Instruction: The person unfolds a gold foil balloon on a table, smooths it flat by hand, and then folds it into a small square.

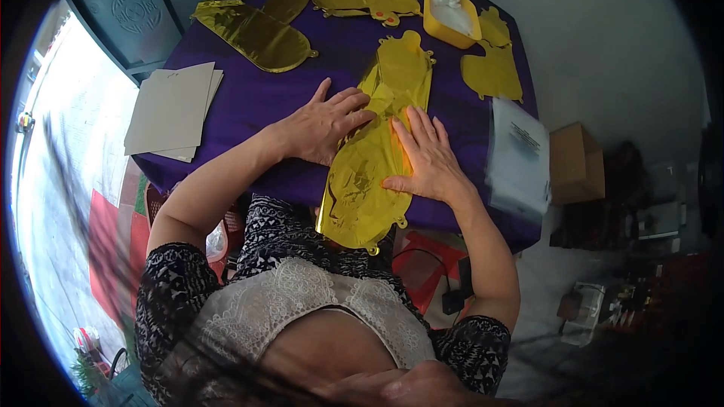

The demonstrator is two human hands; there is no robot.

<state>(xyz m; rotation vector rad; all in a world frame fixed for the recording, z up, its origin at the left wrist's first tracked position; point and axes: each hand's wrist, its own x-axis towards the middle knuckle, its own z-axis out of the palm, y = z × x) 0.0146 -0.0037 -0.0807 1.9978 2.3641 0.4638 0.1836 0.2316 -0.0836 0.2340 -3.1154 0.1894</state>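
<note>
A flat yellow foil balloon [362, 188], uninflated and creased, lies lengthwise in front of me on the purple tablecloth [271, 109]. Its near end, with small tabs, hangs past the table edge above my lap. My left hand [324, 122] rests at the balloon's left side, fingers spread and fingertips on the foil. On the right side my right hand [428, 157] lies flat, its fingers stretched along the foil and its thumb pointing inward. Neither hand grips anything. Part of the balloon's folded middle is covered by the fingers.
More flat foil balloons [260, 34] lie at the back left, back middle and right. A yellow tub [452, 19] holds something white. Grey cardboard sheets [167, 109] are stacked left. Clear plastic bags [519, 151] hang over the right edge, beside a cardboard box [577, 164].
</note>
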